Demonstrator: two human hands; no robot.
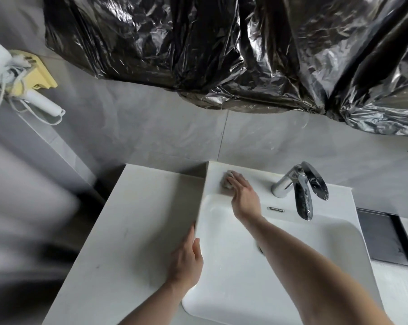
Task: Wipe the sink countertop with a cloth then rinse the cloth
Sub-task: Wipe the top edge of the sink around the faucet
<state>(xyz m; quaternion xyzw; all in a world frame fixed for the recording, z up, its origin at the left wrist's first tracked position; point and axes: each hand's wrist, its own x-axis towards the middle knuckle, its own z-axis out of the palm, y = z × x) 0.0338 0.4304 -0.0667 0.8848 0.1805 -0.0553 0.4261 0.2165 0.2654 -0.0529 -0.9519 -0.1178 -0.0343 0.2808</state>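
**Wiping the back left corner of the sink ledge**

My right hand (244, 195) reaches across the white sink (292, 254), fingers laid flat, pressing a small grey-beige cloth (226, 181) onto the sink's back left ledge, left of the chrome faucet (296, 188). My left hand (186, 259) rests open, fingers straight, against the sink's left edge beside the white counter (132, 226). Crumpled black plastic sheeting (221, 48) covers the wall above.
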